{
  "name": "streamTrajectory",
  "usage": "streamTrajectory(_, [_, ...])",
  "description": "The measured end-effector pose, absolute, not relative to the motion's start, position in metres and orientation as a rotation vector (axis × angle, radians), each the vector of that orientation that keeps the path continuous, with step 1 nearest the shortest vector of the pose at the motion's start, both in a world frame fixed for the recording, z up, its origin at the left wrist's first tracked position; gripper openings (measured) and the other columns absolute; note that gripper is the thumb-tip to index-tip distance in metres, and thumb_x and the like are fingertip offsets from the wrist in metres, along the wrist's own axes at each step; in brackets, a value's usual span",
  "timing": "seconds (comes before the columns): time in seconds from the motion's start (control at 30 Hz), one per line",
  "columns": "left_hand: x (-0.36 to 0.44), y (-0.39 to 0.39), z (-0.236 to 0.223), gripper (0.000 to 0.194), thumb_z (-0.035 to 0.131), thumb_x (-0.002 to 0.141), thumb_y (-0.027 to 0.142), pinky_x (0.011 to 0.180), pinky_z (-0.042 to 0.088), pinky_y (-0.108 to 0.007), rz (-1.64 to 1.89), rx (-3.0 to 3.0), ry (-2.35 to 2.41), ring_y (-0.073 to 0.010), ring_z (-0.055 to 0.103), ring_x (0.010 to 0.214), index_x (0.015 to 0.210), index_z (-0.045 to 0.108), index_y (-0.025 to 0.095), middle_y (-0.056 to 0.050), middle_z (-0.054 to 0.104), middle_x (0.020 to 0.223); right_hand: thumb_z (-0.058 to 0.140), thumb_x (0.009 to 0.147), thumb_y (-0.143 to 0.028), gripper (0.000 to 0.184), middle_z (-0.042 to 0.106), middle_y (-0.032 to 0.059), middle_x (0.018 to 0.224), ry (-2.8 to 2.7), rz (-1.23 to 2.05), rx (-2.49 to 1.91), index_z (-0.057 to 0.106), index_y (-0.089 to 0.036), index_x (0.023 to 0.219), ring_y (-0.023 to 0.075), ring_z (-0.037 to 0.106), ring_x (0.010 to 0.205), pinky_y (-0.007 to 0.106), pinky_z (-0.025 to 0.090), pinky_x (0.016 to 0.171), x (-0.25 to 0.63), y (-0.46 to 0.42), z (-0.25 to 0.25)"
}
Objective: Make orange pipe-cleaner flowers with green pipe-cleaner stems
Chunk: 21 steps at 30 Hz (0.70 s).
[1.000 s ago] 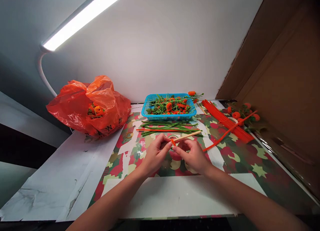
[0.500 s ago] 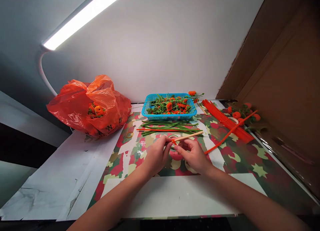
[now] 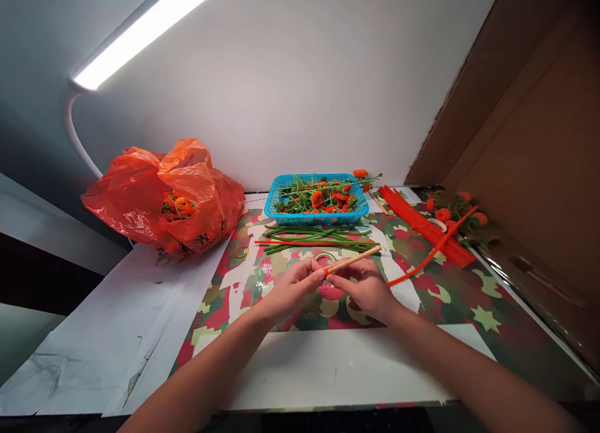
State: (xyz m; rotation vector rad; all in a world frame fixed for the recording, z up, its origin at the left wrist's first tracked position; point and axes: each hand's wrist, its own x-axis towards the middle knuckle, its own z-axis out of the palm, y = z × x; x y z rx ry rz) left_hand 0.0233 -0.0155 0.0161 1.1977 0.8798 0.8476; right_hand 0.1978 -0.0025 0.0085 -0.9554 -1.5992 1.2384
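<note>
My left hand (image 3: 293,290) pinches the near end of a thin wooden stick (image 3: 360,257), which slants up to the right. Orange pipe cleaner (image 3: 429,257) is wrapped at that end, between my fingertips, and its long tail runs out past my right hand to the right. With thumb and fingers closed, my right hand (image 3: 370,290) grips the pipe cleaner close against the stick. Just behind the hands a roll of tape (image 3: 325,256) lies on the mat, partly covered. Farther back lie green pipe cleaners (image 3: 319,234) with an orange one (image 3: 272,242) among them.
A blue basket (image 3: 316,219) of orange flowers stands at the back. To the left sits an orange plastic bag (image 3: 140,195) holding more flowers. A bundle of orange pipe cleaners (image 3: 452,252) lies right, beside flowers (image 3: 443,215) and a cardboard wall (image 3: 525,145). A lamp (image 3: 140,39) hangs upper left.
My left thumb and fingers have shifted to the wrapped end of the stick, and the orange pipe cleaner now sits tighter around it. My right hand has moved slightly; the stick tilts a little differently.
</note>
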Motion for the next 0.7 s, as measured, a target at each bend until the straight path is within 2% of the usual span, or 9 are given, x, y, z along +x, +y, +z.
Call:
streamTrajectory(0.17, [0.012,-0.011,0.015,0.037,0.069,0.076,0.043,0.051,0.014,-0.023,0.632,0.936,0.707,-0.0063,0.023,0.053,0.072,0.043,0.017,0.007,0.03,0.06,0.068,0.078,-0.039,0.019,0.063,0.0031,0.073,-1.73,1.192,-0.836,0.074,-0.021,0.081,0.015,0.055,0.064,0.024,0.042,0.047,0.203,-0.003,0.009])
streamTrajectory(0.3, [0.009,-0.01,0.014,0.035,0.068,0.078,0.038,0.052,0.014,-0.024,0.561,0.862,0.666,-0.0063,0.024,0.054,0.071,0.041,0.017,0.006,0.03,0.061,0.063,0.084,-0.035,0.017,0.063,0.0031,0.068,-1.95,0.992,-0.665,0.074,-0.022,0.085,0.014,0.052,0.061,0.024,0.039,0.048,0.21,0.003,0.008])
streamTrajectory(0.37, [0.009,-0.011,0.015,0.034,0.067,0.079,0.039,0.052,0.013,-0.024,0.566,0.881,0.674,-0.0065,0.023,0.054,0.072,0.041,0.017,0.006,0.03,0.06,0.06,0.087,-0.033,0.018,0.064,0.0026,0.067,-2.042,0.931,-0.614,0.074,-0.021,0.087,0.0131,0.051,0.059,0.024,0.039,0.051,0.215,0.009,0.01])
streamTrajectory(0.5, [0.012,-0.012,0.02,0.036,0.066,0.078,0.045,0.052,0.015,-0.024,0.529,1.051,0.69,-0.0071,0.024,0.054,0.073,0.042,0.018,0.007,0.032,0.058,0.061,0.088,-0.033,0.02,0.063,0.0012,0.064,-2.171,1.014,-0.627,0.074,-0.019,0.084,0.0111,0.051,0.057,0.023,0.037,0.052,0.225,0.019,0.015])
streamTrajectory(0.57, [0.012,-0.013,0.024,0.036,0.063,0.079,0.047,0.051,0.018,-0.024,0.481,1.191,0.705,-0.0078,0.028,0.055,0.073,0.043,0.018,0.006,0.035,0.059,0.062,0.087,-0.032,0.02,0.063,0.0005,0.061,-2.261,0.899,-0.599,0.074,-0.018,0.078,0.0102,0.051,0.055,0.022,0.036,0.054,0.228,0.023,0.017])
streamTrajectory(0.7, [0.012,-0.014,0.033,0.031,0.052,0.085,0.046,0.051,0.025,-0.023,0.378,1.547,0.869,-0.0092,0.034,0.056,0.073,0.044,0.018,0.005,0.039,0.063,0.055,0.091,-0.029,0.025,0.061,-0.0004,0.059,-2.429,0.44,-0.558,0.071,-0.019,0.076,0.0102,0.05,0.055,0.024,0.032,0.057,0.23,0.023,0.02])
